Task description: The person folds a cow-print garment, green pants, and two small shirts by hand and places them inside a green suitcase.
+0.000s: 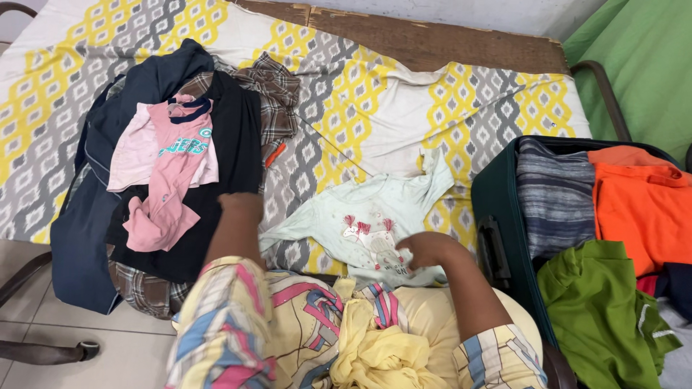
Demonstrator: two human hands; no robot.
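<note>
A small pale mint long-sleeved top [360, 220] with a printed unicorn lies spread on the patterned bedsheet [375, 108]. My right hand [422, 250] rests on its lower hem, fingers curled into the fabric. My left hand [241, 205] lies beside the top's left sleeve, against the edge of a dark garment [234, 137]; its fingers are bent under and hard to see. On the pile of clothes at the left lies a pink top [169, 180].
An open dark green suitcase [497, 209] at the right holds a striped grey garment [553, 194], an orange one [641, 209] and a green one [598, 302]. An orange pen [275, 154] lies on the sheet. A wooden headboard [432, 39] runs along the back.
</note>
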